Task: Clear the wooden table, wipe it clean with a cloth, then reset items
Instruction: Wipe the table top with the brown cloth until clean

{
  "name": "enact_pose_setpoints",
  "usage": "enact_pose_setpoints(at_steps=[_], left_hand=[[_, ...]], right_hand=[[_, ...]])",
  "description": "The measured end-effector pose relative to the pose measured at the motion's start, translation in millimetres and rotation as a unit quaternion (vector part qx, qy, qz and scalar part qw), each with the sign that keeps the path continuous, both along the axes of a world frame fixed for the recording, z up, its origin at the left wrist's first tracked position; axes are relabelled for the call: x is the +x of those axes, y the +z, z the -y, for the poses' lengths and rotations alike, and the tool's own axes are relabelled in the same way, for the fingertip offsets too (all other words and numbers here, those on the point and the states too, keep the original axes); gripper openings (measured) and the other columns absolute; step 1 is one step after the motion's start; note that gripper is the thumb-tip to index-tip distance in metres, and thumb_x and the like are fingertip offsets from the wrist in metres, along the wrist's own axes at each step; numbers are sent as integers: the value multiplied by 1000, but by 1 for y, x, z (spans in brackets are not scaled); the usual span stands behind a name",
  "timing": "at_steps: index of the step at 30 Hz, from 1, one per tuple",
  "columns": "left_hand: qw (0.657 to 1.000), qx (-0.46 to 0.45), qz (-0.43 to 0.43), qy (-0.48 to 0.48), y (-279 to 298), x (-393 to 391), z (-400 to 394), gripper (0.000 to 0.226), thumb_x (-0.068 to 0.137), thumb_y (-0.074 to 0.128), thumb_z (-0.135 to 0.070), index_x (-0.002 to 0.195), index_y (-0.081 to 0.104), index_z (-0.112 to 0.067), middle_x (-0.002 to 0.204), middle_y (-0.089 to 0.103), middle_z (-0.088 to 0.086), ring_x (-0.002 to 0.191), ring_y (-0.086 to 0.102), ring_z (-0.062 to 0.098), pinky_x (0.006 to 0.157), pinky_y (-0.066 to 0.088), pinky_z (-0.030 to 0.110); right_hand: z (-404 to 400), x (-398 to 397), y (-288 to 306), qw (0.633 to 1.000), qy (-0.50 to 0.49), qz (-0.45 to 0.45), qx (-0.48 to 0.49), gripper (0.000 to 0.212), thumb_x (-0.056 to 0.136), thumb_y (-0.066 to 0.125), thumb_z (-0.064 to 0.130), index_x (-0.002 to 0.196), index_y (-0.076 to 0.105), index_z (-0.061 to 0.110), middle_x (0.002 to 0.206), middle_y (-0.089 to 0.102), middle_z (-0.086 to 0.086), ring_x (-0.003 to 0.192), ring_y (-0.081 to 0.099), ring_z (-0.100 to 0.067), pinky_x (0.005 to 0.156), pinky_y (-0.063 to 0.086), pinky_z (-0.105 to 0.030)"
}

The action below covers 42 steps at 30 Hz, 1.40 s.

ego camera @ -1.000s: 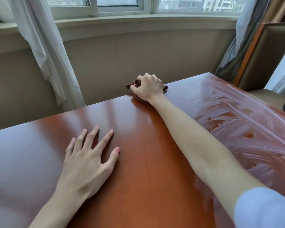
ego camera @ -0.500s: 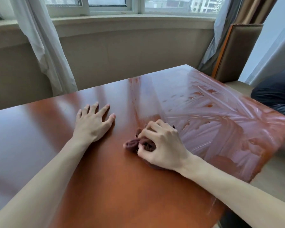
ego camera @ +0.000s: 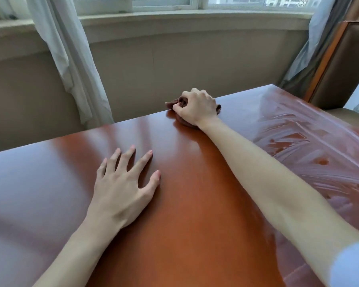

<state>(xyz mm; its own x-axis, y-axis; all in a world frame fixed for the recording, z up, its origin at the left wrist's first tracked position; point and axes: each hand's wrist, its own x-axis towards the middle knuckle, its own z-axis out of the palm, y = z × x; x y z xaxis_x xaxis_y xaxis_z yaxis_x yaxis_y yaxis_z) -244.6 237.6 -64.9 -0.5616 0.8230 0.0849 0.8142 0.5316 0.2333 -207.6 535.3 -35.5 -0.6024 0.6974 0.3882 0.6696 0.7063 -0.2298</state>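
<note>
right hand (ego camera: 196,107) is fisted tight round the brown cloth (ego camera: 172,104) at the wooden table's (ego camera: 195,214) far edge, probably to bear down. left hand (ego camera: 121,184) lies flat, fingers spread, holding nothing, likely bracing that long reach.

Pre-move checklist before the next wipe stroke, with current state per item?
1. Cloth held: the right hand grips the brown cloth, fingers curled round it. Ok.
2. Cloth on the surface: it sits bunched under the hand at the far edge of the table. Ok.
3. Bracing: the left hand rests flat on the table, fingers spread. Ok.
4. Stroke path toward the person: bare wood between the two arms. Ok.
5. Coverage: wet streaks show only on the right part; the left part looks dry and unwiped. Not ok.
6. Cloth spread: mostly hidden under the hand. Cannot tell.
</note>
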Motion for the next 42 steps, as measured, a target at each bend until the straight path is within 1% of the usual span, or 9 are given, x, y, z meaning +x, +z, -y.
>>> enact_pose_setpoints(at_steps=[3, 6, 11, 17, 24, 27, 32, 37, 42], left_hand=[[1000, -8, 0, 4, 3, 1, 0, 75, 83, 9, -78, 153, 22, -56, 167, 14, -10, 154, 3, 17, 125, 3, 41], [1000, -22, -4, 1, 6, 6, 2, 74, 84, 12, -77, 154, 23, -53, 167, 17, -6, 154, 7, 21, 124, 5, 42], [995, -69, -76, -17, 26, 18, 3, 56, 100, 27, -56, 152, 38, -38, 158, 36, 8, 145, 29, 33, 118, 22, 53], [990, -29, -54, -128, 53, 106, 75, 53, 102, 33, -54, 153, 37, -39, 161, 34, 6, 144, 35, 27, 114, 32, 40], [987, -19, -44, -152, 31, 138, 146, 61, 98, 25, -67, 154, 33, -43, 163, 30, 0, 148, 26, 20, 117, 27, 36], [985, -32, -59, -160, 22, 130, 155, 77, 87, 7, -77, 153, 33, -46, 160, 34, -1, 147, 29, 21, 117, 27, 39], [988, -17, -48, -149, 13, 129, 154, 76, 86, 7, -75, 152, 34, -48, 161, 35, 0, 147, 28, 22, 118, 24, 40], [989, -14, -24, -147, 14, 130, 156, 80, 82, 2, -76, 154, 25, -51, 165, 25, -4, 153, 13, 23, 123, 12, 39], [984, -47, -44, -165, 16, 126, 150, 78, 86, 8, -79, 155, 25, -47, 163, 28, 2, 150, 20, 32, 122, 19, 49]], right_hand=[[0, -5, 4, 1000, -16, 5, -10, 35, 84, 60, 55, 105, 74, 31, 107, 65, -1, 109, 58, -32, 84, 41, -37], [51, 34, 7, 1000, 23, 6, -16, 30, 82, 59, 55, 90, 70, 28, 100, 64, 1, 104, 59, -29, 81, 45, -36], [191, 164, 2, 995, 98, -8, 4, 27, 79, 59, 51, 83, 69, 26, 86, 61, 7, 86, 57, -23, 75, 51, -35], [343, 308, 0, 994, 104, -39, 20, 20, 77, 67, 44, 88, 73, 29, 91, 62, 11, 89, 58, -17, 80, 48, -30], [273, 235, 22, 999, -35, 1, -27, 31, 80, 62, 55, 90, 71, 27, 93, 64, 3, 97, 63, -28, 75, 47, -34], [315, 255, 15, 998, -54, -11, 1, 34, 78, 56, 57, 88, 72, 29, 90, 64, 5, 93, 61, -26, 78, 45, -33], [365, 307, 9, 1000, 15, -20, -13, 26, 77, 61, 53, 88, 72, 32, 88, 61, 12, 89, 59, -18, 73, 48, -30], [328, 269, 23, 990, -137, -21, -25, 28, 80, 60, 53, 86, 70, 27, 92, 64, 1, 96, 61, -29, 78, 48, -37], [424, 310, 9, 997, -65, -38, -25, 25, 80, 59, 53, 85, 69, 31, 88, 60, 11, 89, 56, -18, 76, 48, -31]])
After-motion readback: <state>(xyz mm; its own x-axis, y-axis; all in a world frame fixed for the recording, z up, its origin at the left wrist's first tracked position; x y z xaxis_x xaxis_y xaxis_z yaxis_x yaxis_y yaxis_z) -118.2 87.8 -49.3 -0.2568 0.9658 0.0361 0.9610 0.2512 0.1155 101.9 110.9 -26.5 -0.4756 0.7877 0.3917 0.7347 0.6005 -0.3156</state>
